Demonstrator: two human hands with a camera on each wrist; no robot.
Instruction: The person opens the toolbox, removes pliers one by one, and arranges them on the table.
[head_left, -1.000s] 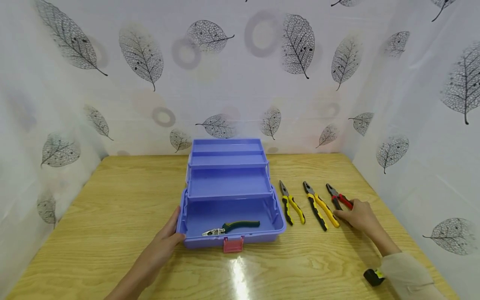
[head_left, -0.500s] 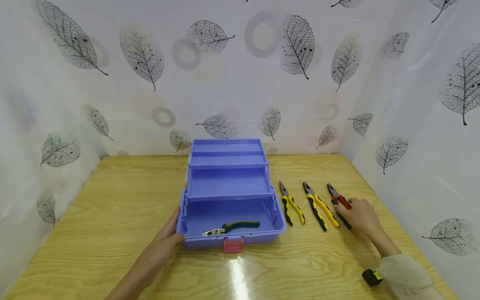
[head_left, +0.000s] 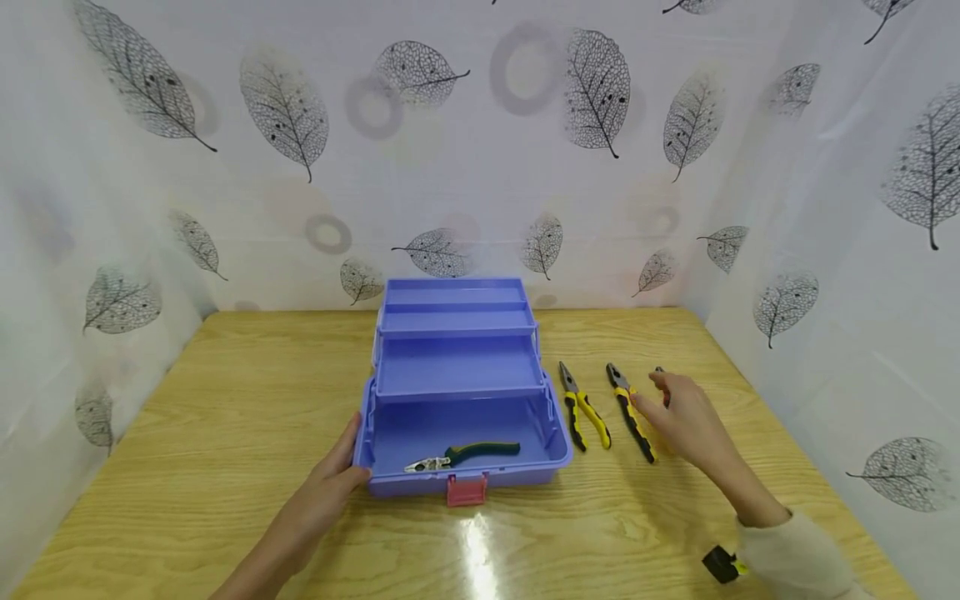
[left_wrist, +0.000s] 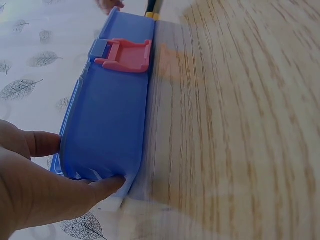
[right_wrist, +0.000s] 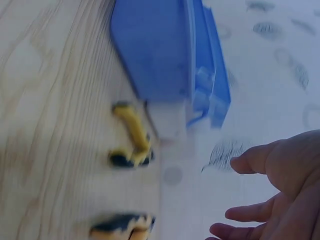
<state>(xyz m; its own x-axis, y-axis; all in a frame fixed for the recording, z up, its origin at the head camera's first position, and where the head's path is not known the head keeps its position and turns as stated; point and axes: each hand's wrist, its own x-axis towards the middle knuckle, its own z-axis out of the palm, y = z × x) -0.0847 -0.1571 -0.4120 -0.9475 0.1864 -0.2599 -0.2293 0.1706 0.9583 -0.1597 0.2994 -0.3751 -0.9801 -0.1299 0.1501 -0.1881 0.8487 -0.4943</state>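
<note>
A blue toolbox (head_left: 390, 482) stands open at the table's middle, its trays folded back. Green-handled pliers (head_left: 467, 453) lie in its bottom. My left hand (head_left: 330, 483) rests against the box's front left corner, thumb (left_wrist: 102, 186) on the front wall (left_wrist: 110, 125) and a finger (left_wrist: 42, 143) on the side. To the right lie two yellow-handled pliers (head_left: 583, 410) (head_left: 628, 407). My right hand (head_left: 671, 408) hovers above the second pair, fingers relaxed and holding nothing (right_wrist: 280, 200). Only the tip of red-handled pliers (head_left: 659, 370) shows behind it.
A pink latch (head_left: 467, 490) juts from the box's front. Leaf-patterned curtains (head_left: 480, 150) close off the wooden table (head_left: 225, 392) at the back and both sides. A small black and yellow object (head_left: 723, 565) sits by my right sleeve.
My right hand has lifted off the red-handled pliers and moved left and up, over the second yellow pair. The left hand and the toolbox have not moved.
</note>
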